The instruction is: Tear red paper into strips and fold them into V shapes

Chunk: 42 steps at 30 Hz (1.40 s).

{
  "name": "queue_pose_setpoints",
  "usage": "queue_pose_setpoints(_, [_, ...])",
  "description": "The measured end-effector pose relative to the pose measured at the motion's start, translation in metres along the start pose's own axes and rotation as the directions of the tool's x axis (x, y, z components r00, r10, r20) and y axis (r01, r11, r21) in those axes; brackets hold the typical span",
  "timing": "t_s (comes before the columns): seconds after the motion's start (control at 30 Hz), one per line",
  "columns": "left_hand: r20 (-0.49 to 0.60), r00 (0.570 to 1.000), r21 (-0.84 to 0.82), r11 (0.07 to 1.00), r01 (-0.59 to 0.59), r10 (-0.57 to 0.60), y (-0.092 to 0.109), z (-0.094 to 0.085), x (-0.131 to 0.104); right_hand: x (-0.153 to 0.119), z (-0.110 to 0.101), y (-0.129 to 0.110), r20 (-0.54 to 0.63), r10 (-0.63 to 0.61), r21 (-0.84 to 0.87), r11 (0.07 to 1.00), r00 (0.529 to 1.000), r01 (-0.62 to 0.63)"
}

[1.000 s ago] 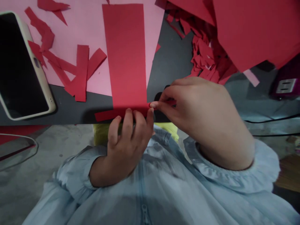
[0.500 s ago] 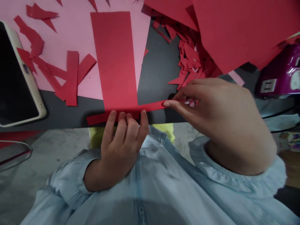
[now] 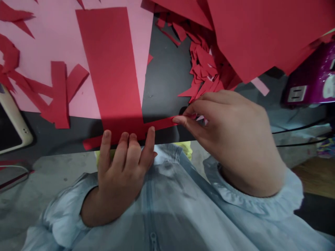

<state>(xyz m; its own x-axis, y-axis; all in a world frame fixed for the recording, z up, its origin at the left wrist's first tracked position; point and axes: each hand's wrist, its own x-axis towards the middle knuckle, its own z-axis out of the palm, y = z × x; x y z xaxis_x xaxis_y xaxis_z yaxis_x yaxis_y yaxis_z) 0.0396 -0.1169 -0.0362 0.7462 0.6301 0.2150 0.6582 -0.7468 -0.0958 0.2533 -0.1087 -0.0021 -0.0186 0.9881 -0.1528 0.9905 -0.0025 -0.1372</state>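
A narrow red paper strip (image 3: pixel 161 123) lies across the lower end of a wide red paper rectangle (image 3: pixel 110 62), close to the table's front edge. My left hand (image 3: pixel 119 174) is spread with its fingertips resting on the strip and the lower edge of the rectangle; most of its thumb is hidden. Between thumb and fingertips, my right hand (image 3: pixel 230 139) pinches the strip's right end. Beneath the rectangle is a pink sheet (image 3: pixel 65 38), with several red paper strips (image 3: pixel 59 97) to the left.
Red paper scraps (image 3: pixel 206 66) are heaped beyond my right hand, beside large red sheets (image 3: pixel 267 31). A phone (image 3: pixel 21 125) lies at the left edge. At right sits a purple box with a socket (image 3: pixel 309 83), with black cables (image 3: pixel 298 131) near it.
The view has shifted, so the table's things appear further left. The fingers of my left hand have spread wider on the paper. My right hand keeps its pinch on the strip.
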Motion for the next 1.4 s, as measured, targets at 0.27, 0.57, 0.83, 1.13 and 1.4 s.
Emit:
queue_pose_setpoints(0.27, [0.074,0.997,0.093,0.995,-0.038,0.031,0.000,-0.005,0.003,0.004,0.000,-0.001,0.043,0.024,-0.023,0.999,0.999,-0.023])
queue_pose_setpoints(0.57, [0.090,0.996,0.013,0.999,-0.030,0.028,0.011,-0.010,0.021,0.009,-0.006,-0.006,0.131,0.091,-0.025,0.996,0.987,-0.088])
queue_pose_setpoints(0.83, [0.086,0.994,-0.031,0.997,-0.070,0.073,0.024,-0.004,0.029,-0.004,-0.010,0.005,-0.004,0.078,0.001,0.997,0.997,-0.078])
queue_pose_setpoints(1.13, [0.095,0.989,0.071,0.990,-0.122,0.115,0.024,-0.006,0.037,-0.010,-0.003,0.014,-0.040,0.131,0.132,0.983,0.991,-0.125])
queue_pose_setpoints(1.4, [0.084,0.989,0.075,0.989,-0.126,0.119,0.024,-0.007,0.039,-0.009,-0.001,0.012,-0.014,0.144,0.115,0.983,0.989,-0.142])
